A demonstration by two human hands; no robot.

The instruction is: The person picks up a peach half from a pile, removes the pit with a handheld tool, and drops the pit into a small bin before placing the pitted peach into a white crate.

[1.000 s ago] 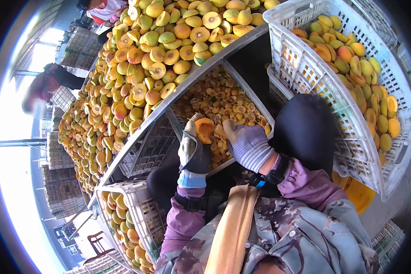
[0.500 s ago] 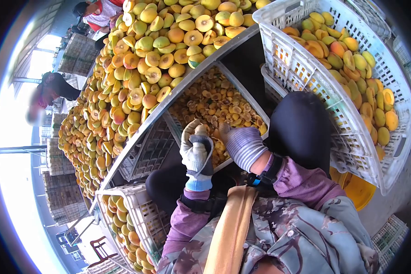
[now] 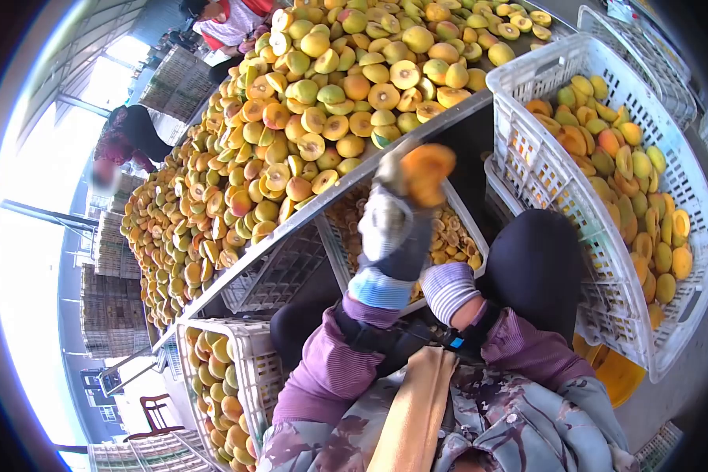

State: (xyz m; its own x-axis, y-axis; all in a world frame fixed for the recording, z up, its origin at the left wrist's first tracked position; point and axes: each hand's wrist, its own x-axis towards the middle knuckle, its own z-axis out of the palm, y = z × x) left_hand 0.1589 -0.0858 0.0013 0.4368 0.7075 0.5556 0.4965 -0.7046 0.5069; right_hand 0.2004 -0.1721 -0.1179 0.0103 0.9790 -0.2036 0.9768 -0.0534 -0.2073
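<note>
My left hand (image 3: 387,224), in a grey and white glove, is raised at the edge of the heaped table. Its fingers are closed on an orange peach half (image 3: 427,175), cut face showing, blurred by motion. My right hand (image 3: 448,289), in a striped glove, is lower, over the near side of a crate of scraps (image 3: 470,222). The left forearm and glove hide its fingers, so what it holds cannot be seen. Pits and thin peach pieces (image 3: 451,236) fill that crate between my knees. Beyond the table's metal edge (image 3: 299,220) lies a large heap of halved peaches (image 3: 322,102).
At right stands a white crate (image 3: 617,291) of peach halves, with a yellow tub (image 3: 617,377) under it. Another white crate (image 3: 256,346) of peaches sits at lower left. Two people (image 3: 232,27) are across the heap at far left, near stacked crates (image 3: 106,307).
My left hand has risen from over the scraps crate toward the table edge, bringing up the peach half. My right hand has stayed low. The whole view has shifted slightly.
</note>
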